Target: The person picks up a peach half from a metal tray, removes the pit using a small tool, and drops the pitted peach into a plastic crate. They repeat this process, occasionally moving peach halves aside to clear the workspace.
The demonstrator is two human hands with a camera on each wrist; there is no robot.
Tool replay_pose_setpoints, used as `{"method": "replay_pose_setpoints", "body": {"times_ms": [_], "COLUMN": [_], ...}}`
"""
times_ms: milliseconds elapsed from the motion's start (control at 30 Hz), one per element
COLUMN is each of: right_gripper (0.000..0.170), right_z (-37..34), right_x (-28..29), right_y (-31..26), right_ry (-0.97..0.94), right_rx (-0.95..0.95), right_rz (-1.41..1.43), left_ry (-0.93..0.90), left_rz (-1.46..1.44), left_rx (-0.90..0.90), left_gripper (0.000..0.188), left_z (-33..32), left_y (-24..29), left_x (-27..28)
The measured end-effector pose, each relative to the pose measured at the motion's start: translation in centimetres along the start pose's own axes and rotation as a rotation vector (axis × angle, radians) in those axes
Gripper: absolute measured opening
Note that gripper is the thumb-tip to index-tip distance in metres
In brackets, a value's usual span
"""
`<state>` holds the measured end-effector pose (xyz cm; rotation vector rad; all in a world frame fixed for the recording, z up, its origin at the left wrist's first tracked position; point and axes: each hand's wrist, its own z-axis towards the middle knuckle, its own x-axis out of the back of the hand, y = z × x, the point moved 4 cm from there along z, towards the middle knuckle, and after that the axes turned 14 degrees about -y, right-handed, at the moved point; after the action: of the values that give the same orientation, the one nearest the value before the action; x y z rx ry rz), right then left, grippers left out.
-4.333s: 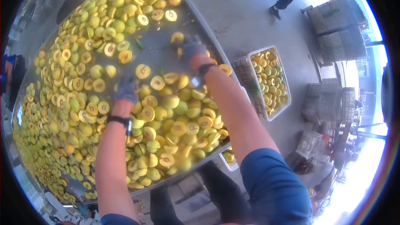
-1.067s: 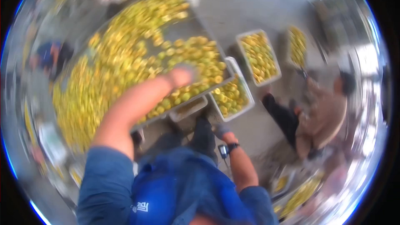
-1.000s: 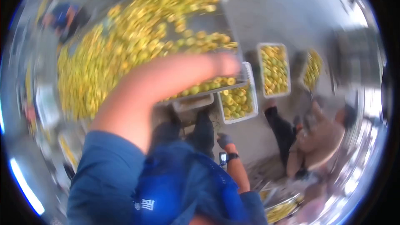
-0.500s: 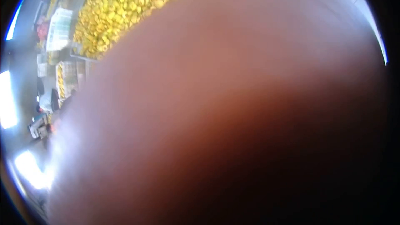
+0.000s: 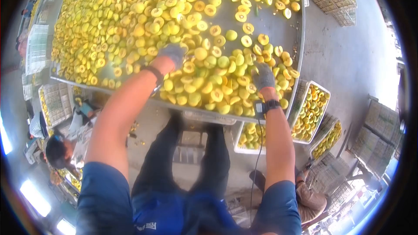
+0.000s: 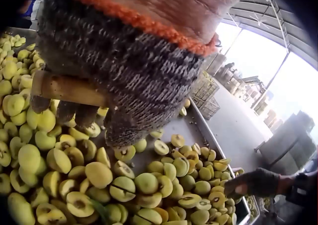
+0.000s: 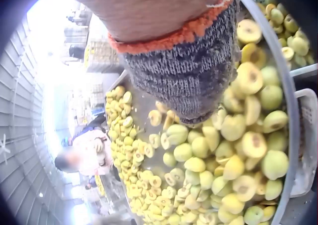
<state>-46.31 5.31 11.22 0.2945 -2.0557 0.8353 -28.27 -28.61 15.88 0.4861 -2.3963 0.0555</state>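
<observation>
Between the two hands, cut fruit (image 5: 223, 62) lies on the surface (image 5: 272, 21). The left hand (image 5: 173, 55) has its fingers curled round a brown stick (image 6: 69, 90); the right hand (image 5: 264, 78), nearer to the near right corner, I cannot tell how open.

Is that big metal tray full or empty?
Mostly full: halved fruit covers most of the tray, with some bare metal showing.

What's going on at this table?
A person wearing grey knit gloves has both hands over a heap of halved yellow-green fruit on a wide, grey, rimmed table. The left hand grips a tan, wood-like piece; the right hand is at the heap near a corner, its grasp hidden. White-rimmed crates of similar fruit stand by the table.
</observation>
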Motion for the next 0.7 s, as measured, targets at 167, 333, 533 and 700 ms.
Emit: {"method": "replay_pose_setpoints", "body": {"times_ms": [167,333,533,700], "right_gripper": [0.058,0.074,0.073,0.064], "right_z": [12.6,24.4,31.9,27.6], "right_x": [0.7,0.5,-1.3,-6.2], "right_y": [-2.8,-2.3,-1.8,-1.3], "right_ry": [0.046,0.149,0.019,-0.068], "right_rx": [0.024,0.147,0.091,0.359], "right_rz": [-0.4,-0.47,-0.365,-0.444], "left_ry": [0.2,0.285,0.216,0.239], "left_rz": [0.086,0.211,0.1,0.167], "left_rx": [-0.008,0.069,0.051,-0.011], "left_gripper": [0.048,0.051,0.035,0.04], "left_z": [6.6,14.2,19.8,16.9], "left_y": [0.4,1.2,-1.4,-0.5], "left_x": [0.1,3.9,2.8,-0.2]}}
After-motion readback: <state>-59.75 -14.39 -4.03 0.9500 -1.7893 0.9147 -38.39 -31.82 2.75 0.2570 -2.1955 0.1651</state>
